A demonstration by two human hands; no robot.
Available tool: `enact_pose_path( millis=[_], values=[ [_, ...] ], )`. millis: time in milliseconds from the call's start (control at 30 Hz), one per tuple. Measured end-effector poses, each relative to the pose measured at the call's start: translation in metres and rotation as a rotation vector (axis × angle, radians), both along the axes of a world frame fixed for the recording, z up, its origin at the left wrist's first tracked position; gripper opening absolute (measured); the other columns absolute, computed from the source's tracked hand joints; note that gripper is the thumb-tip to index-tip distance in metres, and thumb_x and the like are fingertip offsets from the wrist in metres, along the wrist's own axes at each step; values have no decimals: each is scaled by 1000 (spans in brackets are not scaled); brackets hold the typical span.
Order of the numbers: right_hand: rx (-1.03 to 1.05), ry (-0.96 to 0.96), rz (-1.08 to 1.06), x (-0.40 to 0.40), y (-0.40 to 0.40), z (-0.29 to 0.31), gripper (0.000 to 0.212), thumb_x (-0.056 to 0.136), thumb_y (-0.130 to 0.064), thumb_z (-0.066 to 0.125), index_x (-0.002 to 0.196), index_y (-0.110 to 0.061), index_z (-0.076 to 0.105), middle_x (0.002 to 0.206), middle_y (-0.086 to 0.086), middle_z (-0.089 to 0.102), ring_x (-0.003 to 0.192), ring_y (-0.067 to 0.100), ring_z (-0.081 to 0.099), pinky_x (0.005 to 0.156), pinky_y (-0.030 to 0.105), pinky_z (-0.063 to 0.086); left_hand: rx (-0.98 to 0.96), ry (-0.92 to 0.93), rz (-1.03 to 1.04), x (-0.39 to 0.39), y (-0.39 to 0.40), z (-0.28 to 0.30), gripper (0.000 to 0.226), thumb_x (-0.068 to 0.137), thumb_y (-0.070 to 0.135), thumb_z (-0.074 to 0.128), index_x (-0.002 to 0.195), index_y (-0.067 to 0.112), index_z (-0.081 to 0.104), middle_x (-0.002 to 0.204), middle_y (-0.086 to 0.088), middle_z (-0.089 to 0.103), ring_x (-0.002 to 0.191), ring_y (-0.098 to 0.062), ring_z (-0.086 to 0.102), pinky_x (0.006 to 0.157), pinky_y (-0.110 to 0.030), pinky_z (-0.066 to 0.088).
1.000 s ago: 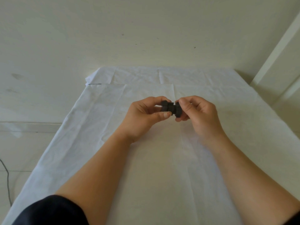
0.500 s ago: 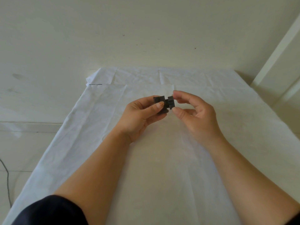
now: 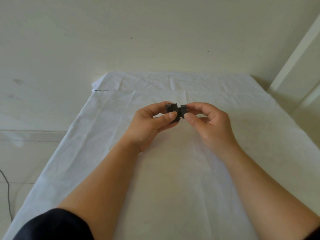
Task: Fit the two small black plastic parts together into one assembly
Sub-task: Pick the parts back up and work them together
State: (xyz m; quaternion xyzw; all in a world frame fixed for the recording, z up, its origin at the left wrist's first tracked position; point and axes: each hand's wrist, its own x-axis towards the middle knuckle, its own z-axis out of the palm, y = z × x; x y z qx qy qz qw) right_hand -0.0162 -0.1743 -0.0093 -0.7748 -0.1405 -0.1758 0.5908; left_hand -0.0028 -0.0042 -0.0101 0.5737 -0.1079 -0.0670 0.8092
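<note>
Two small black plastic parts are held up above the white cloth. The larger black part sits between thumb and fingers of my left hand. The smaller black part is pinched at its right end by thumb and forefinger of my right hand. The two parts meet side by side at the middle; a thin pale gap shows between their upper halves. Whether they are locked together cannot be told. My fingers hide the outer ends of both parts.
A creased white cloth covers the table under my hands. A pale wall stands behind it, and a white frame rises at the right. A thin dark cable hangs at the far left.
Both hands lifted the parts slightly and turned them. My right hand went from wrapping its part to a fingertip pinch on its end. The parts have stayed side by side throughout.
</note>
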Motion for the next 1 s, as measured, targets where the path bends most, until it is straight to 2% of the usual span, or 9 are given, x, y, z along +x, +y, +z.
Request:
enact_pose_path(
  millis=[100, 267, 333, 433, 500, 667, 800, 900, 1000],
  values=[
    [7, 14, -4, 0, 0, 1, 21, 81, -17, 69, 83, -37, 64, 85, -15, 67, 78, -5, 61, 68, 9, 46, 31, -36, 15, 0, 0, -1, 24, 71, 3, 67, 94, 12, 69, 86, -2, 70, 83, -22, 70, 76, -28, 55],
    [28, 68, 1, 0, -2, 1, 8, 81, -23, 67, 79, -31, 65, 80, -11, 68, 75, -4, 62, 68, 9, 45, 103, -125, 25, -2, -1, 2, 27, 73, -2, 67, 89, 20, 71, 85, 4, 72, 84, -20, 69, 78, -30, 55],
    [50, 100, -4, -1, -2, 1, 5, 79, -31, 66, 76, -28, 66, 73, -10, 69, 74, 1, 63, 71, 16, 49, 154, -179, 27, -5, -1, 4, 28, 73, -1, 68, 89, 22, 71, 87, 4, 70, 86, -19, 69, 84, -36, 55],
    [89, 148, -15, 0, -3, 0, 22, 76, -42, 62, 70, -21, 67, 66, -7, 69, 73, 15, 66, 78, 37, 51, 245, -261, 41, -7, -3, 7, 28, 73, -1, 69, 93, 18, 68, 94, -6, 64, 87, -18, 67, 89, -42, 52],
    [86, 165, -23, 0, -4, 0, 29, 77, -46, 61, 70, -18, 66, 61, -6, 68, 69, 16, 64, 79, 43, 51, 301, -301, 57, -8, -4, 9, 27, 73, 1, 69, 94, 18, 67, 94, -9, 62, 88, -19, 66, 88, -41, 52],
    [98, 182, -35, 0, -4, 0, 34, 78, -46, 58, 64, -16, 66, 53, -5, 65, 56, 8, 60, 66, 30, 50, 402, -386, 102, -9, -5, 8, 30, 74, 3, 71, 100, 17, 65, 90, -4, 62, 86, -11, 65, 88, -33, 51],
    [137, 160, -15, 0, -4, 0, 36, 84, -40, 58, 55, -21, 67, 51, -8, 65, 49, 7, 59, 54, 15, 48, 405, -407, 108, -8, -5, 7, 29, 74, 3, 71, 99, 16, 66, 91, -5, 62, 87, -12, 65, 90, -36, 51],
    [116, 157, -26, 0, -3, -1, 40, 85, -47, 55, 56, -21, 66, 53, -9, 65, 51, 6, 60, 56, 15, 49, 326, -340, 87, -7, -5, 6, 26, 74, 2, 70, 97, 15, 67, 90, -4, 65, 86, -17, 67, 89, -40, 53],
    [83, 99, -67, 0, -1, 0, 34, 84, -51, 53, 77, -20, 65, 69, -10, 68, 72, 8, 64, 68, 24, 51, 121, -155, 61, -4, -3, 4, 22, 76, 2, 67, 93, 15, 70, 87, -2, 70, 82, -19, 69, 79, -33, 56]
  ],
)
